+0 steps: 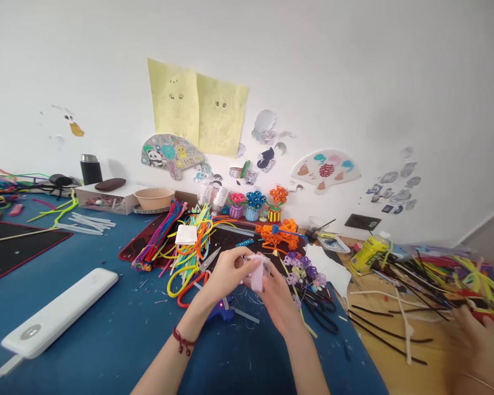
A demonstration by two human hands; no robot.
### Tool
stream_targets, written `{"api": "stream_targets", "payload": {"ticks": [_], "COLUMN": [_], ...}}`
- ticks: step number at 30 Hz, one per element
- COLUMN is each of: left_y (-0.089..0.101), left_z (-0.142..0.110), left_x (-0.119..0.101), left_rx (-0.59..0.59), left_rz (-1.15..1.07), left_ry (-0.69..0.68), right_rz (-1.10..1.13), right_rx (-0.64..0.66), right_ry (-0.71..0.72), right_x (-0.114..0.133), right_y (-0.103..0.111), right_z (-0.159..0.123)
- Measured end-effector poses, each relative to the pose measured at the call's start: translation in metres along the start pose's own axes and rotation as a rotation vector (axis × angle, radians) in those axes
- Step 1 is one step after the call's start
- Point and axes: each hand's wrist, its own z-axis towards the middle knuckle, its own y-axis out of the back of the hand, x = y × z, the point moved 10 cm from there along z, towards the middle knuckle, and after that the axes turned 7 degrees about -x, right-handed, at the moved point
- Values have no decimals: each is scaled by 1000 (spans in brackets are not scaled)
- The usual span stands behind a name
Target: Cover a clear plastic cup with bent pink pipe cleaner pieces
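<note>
Far left: a long white plastic slab with rounded corners point(61, 312), cable plugged into its near end, lying on the blue table cover point(119, 340). Farther back, a shallow beige round bowl point(153, 198). Then red, blue and purple fuzzy stems point(158, 236) in a bundle, a white square pad point(186, 235) on the multicoloured stems beside it, and metal scissors with looped handles point(209, 260), blades apart, near my left wrist.

My left hand point(230, 269) has thumb and fingers closed on a small pale pink fuzzy piece point(256, 277) — it's between my two hands, above the table. Blue plastic tool with a lit red light point(225, 314) beyond my left forearm, partly hidden. My right hand point(278, 299) curls its fingers narrowly round the piece's other side — exact fingertip contact hidden. Right of that, purple fuzzy flowers point(307, 270), a yellow plastic bottle point(368, 253), then another person's blurred hand point(480, 334); its grip, can't tell.
</note>
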Motion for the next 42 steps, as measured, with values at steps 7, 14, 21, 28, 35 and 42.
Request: {"api": "stream_targets", "payload": {"ticks": [7,14,21,28,35,42], "left_y": [-4,-3,-2,0,2,1], "left_z": [-12,-8,-8,-11,-11,-9], "left_x": [-18,-23,-37,-50,-55,-61], "left_rx": [146,52,-37,-68,-87,-86], "left_rz": [76,71,176,234,254,327], "left_ry": [-135,-135,-157,-198,-186,-201], "right_rz": [6,5,-28,-47,-73,-76], "right_rx": [-15,-8,-29,-46,-47,-57], "right_ry": [19,61,113,143,131,144], "right_x": [1,6,13,21,29,32], "right_y": [7,8,10,8,0,1], "right_z": [3,5,6,4,2,0]}}
